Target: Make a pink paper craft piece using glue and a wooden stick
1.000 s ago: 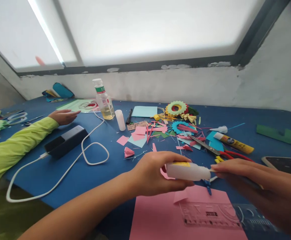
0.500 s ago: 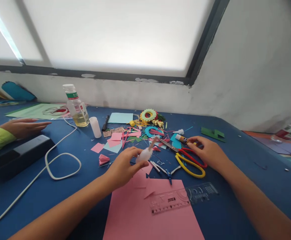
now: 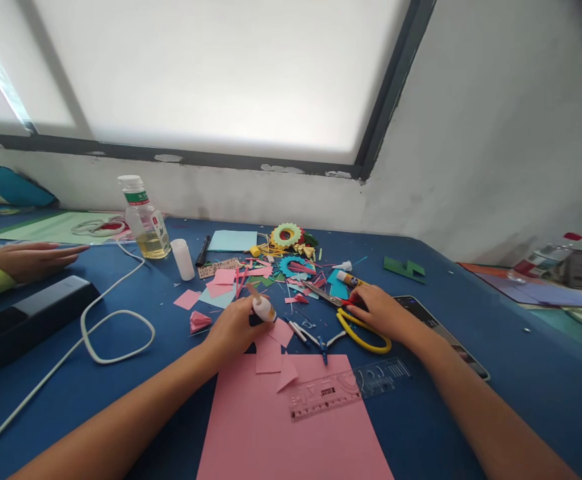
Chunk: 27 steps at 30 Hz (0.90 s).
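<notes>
My left hand point(image 3: 235, 330) is closed round a small white object with a thin stick-like part point(image 3: 263, 308), above the pink squares. On the right, my right hand point(image 3: 378, 310) rests at the red-handled scissors point(image 3: 349, 305), its fingers bent over the handles; what they grip is partly hidden. A glue stick point(image 3: 349, 279) lies just beyond those fingers. Yellow scissor handles point(image 3: 365, 337) show below the hand. Nearer to me are a large pink sheet point(image 3: 291, 440) and a clear ruler point(image 3: 325, 393) lying partly on it.
Paper scraps point(image 3: 221, 280) and rings point(image 3: 287, 235) cover the middle. A bottle point(image 3: 148, 227), white tube point(image 3: 183, 260), dark box point(image 3: 35, 313) and white cable point(image 3: 95, 353) are left, near another person's hand point(image 3: 35, 260). A phone point(image 3: 443, 337) lies right.
The view has shifted to the right. My left hand has turned the white object, its stick now pointing up and left. My right hand has drawn in over the red handles, and the phone has come into sight.
</notes>
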Each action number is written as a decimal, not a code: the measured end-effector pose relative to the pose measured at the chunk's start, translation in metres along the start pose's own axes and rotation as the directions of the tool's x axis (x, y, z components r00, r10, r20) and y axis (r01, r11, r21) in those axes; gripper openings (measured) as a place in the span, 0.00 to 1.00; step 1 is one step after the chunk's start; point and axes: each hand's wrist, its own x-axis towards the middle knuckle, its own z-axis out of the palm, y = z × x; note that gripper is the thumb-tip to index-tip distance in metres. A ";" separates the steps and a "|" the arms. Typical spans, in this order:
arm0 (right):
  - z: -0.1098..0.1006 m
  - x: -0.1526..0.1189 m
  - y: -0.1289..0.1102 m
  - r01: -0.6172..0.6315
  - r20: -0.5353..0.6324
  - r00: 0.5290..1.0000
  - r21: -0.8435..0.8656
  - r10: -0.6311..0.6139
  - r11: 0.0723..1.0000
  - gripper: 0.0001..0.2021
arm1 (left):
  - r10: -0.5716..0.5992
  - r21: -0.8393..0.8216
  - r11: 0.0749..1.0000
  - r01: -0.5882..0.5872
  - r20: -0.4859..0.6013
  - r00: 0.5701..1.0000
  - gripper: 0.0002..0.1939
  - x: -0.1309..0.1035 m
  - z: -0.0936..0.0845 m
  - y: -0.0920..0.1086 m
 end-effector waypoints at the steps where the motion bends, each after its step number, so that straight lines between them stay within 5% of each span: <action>1: 0.000 0.000 0.000 0.024 -0.008 1.000 -0.007 -0.024 1.000 0.10 | 0.017 0.006 1.000 -0.017 0.008 1.000 0.06 0.000 0.000 0.001; 5: -0.005 -0.002 0.000 0.099 -0.075 0.992 -0.001 -0.099 0.995 0.10 | 0.063 0.057 0.996 -0.064 0.017 0.998 0.06 0.001 -0.001 0.004; 14: -0.010 -0.005 -0.012 0.213 -0.280 0.945 0.127 -0.170 0.969 0.08 | -0.024 0.370 0.927 0.062 -0.107 0.994 0.14 0.017 -0.002 0.000; 21: -0.030 -0.014 -0.022 0.306 -0.405 0.888 0.164 -0.219 0.938 0.11 | -0.004 0.454 0.886 0.094 -0.195 0.981 0.20 0.019 -0.006 -0.005; 24: -0.044 -0.024 -0.033 0.314 -0.475 0.858 0.178 -0.198 0.933 0.11 | 0.084 0.460 0.884 0.079 -0.323 0.943 0.25 0.012 -0.020 0.003; 27: -0.055 -0.035 -0.052 0.334 -0.490 0.848 0.199 -0.202 0.921 0.11 | 0.217 0.489 0.871 0.049 -0.471 0.855 0.21 -0.004 -0.035 0.027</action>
